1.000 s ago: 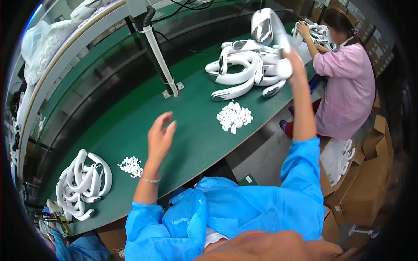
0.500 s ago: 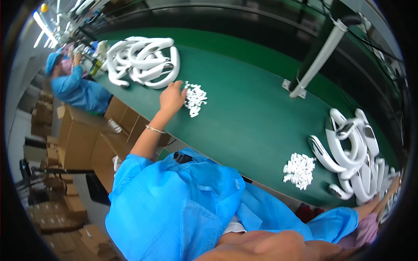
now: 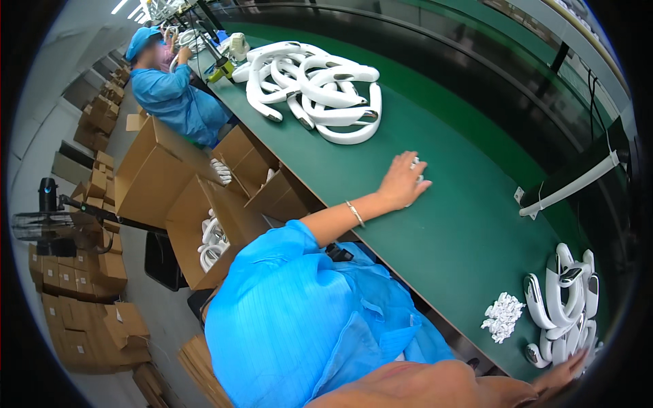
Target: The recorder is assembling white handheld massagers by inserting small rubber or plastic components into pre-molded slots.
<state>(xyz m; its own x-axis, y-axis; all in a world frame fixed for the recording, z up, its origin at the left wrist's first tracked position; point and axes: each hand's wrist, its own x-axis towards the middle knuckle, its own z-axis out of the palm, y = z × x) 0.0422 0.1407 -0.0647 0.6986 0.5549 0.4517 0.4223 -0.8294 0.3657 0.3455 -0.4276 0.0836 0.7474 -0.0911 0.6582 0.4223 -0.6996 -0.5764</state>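
Note:
My left hand (image 3: 401, 183), a bracelet at its wrist, lies over a cluster of small white plastic parts (image 3: 415, 163) on the green tabletop. Its fingers are bent round them, bits show between thumb and fingers, and the palm hides the rest. Beyond it sits a heap of white U-shaped bands (image 3: 350, 138) with silvery oval patches. At the lower right rim, my right hand (image 3: 568, 374) stretches its fingers against a second stack of white bands (image 3: 537, 306). Left of that stack lies another pile of small white parts (image 3: 503, 317).
Open cardboard boxes (image 3: 156, 177), some with white bands inside, stand against the table's near edge. A co-worker in blue (image 3: 170, 95) is farther along the table. A pale post (image 3: 578, 180) rises at the far side. A black fan (image 3: 51, 224) stands at the left.
The view has swung left. My left hand has moved from beside the small white parts to over them. My right hand has come back to the near end of the right stack.

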